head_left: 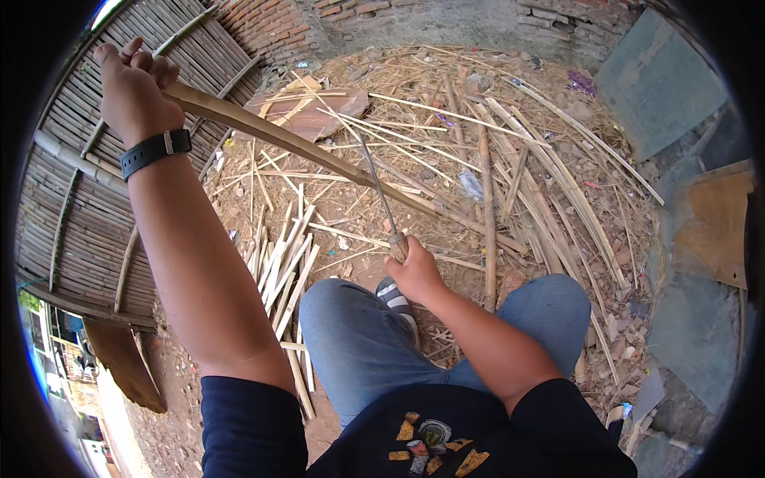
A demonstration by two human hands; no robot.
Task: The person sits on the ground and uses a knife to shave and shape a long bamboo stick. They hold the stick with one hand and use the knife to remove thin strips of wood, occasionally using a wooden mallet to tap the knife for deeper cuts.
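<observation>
My left hand [137, 99], raised at the upper left with a black watch on its wrist, is closed around one end of a long bamboo piece [279, 137]. The bamboo slants down to the right, its far end among the litter on the ground. In front of my knees, my right hand [417, 272] grips the wooden handle of a long-bladed knife [379, 185]. Its narrow dark blade points up and away and crosses the bamboo in the picture. Whether the edge touches the bamboo I cannot tell.
Pale split bamboo strips [285, 267] lie left of my knees. Longer poles [488, 207] and shavings cover the ground ahead. A bamboo slat wall [80, 183] stands left, a brick wall [446, 33] behind, and grey sheets [661, 84] lean at right.
</observation>
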